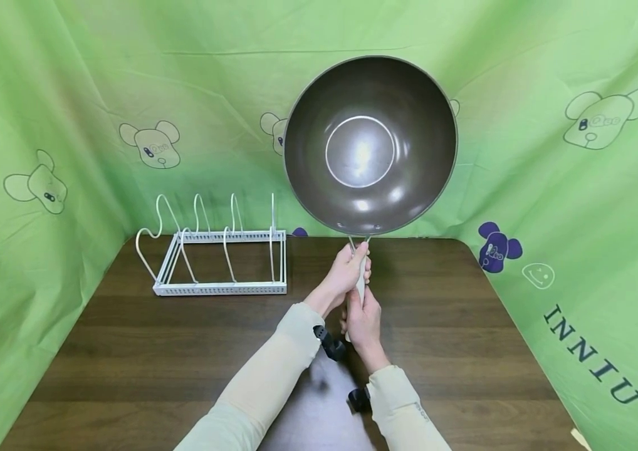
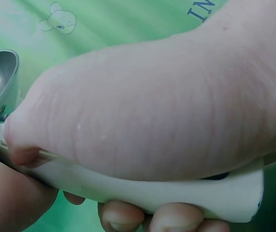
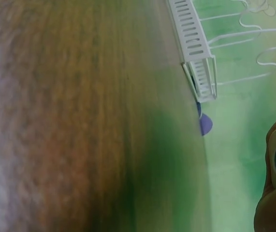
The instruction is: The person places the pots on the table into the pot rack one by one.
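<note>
Raised wok (image 1: 371,144) gripped by its handle (image 1: 361,285)

The right hand (image 1: 365,318), nearest, curls its fingers round the lower part of the white handle. Beneath them lies a brown table (image 1: 437,326). Just ahead, the left hand (image 1: 346,269) has its fingers wrapped round the handle close to the wok. Well left of those fingers, a white rack (image 1: 220,289) stands on the table. Beyond the fingertips the wok shows its dark inside; farthest, a green cloth (image 1: 522,50) hangs behind it.
</note>
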Motion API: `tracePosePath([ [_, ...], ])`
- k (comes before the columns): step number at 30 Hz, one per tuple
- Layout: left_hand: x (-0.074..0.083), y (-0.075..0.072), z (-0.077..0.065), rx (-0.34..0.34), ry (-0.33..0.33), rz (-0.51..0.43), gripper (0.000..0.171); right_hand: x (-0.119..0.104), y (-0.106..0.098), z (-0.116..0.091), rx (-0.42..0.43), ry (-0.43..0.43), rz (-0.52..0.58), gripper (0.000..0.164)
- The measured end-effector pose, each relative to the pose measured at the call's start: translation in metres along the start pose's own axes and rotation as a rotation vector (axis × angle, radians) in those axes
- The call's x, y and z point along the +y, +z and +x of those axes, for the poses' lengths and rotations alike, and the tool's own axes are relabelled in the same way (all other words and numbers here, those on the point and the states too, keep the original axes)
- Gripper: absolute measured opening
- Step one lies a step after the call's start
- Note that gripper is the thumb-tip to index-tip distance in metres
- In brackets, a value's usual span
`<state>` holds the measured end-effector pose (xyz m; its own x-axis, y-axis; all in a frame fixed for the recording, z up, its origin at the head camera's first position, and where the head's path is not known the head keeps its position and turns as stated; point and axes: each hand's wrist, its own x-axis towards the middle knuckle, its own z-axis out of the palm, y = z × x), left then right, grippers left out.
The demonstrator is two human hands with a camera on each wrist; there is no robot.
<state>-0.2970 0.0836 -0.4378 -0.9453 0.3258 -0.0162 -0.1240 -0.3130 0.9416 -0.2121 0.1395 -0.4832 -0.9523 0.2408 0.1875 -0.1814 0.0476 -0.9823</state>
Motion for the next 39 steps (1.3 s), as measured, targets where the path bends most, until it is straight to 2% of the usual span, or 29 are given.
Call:
tracePosePath([
  [5,0.002,-0.002,0.0,0.003,0.015,0.004,0.024,0.025,0.001,0.011,0.007,-0.015,0.012,0.025],
  [12,0.003,-0.005,-0.001,0.01,0.04,0.015,0.021,-0.006,0.005,0.001,-0.015,-0.068,-0.054,0.025],
  [18,0.006,-0.008,0.0,0.015,0.038,0.026,0.024,-0.006,0.007,0.003,-0.039,-0.077,-0.014,0.024],
  [22,0.007,-0.01,0.001,0.015,0.051,0.04,0.032,-0.005,0.009,0.006,-0.06,-0.082,0.012,0.023],
  [26,0.009,-0.011,0.001,0.013,0.057,0.044,0.029,-0.007,0.009,0.007,-0.072,-0.074,0.027,0.023],
  [33,0.018,-0.014,0.0,-0.001,0.084,0.068,0.027,-0.013,0.011,0.011,-0.084,-0.103,-0.015,0.025],
  [39,0.024,-0.016,-0.002,0.004,0.072,0.064,0.026,-0.017,0.013,0.011,-0.103,-0.09,-0.02,0.023],
])
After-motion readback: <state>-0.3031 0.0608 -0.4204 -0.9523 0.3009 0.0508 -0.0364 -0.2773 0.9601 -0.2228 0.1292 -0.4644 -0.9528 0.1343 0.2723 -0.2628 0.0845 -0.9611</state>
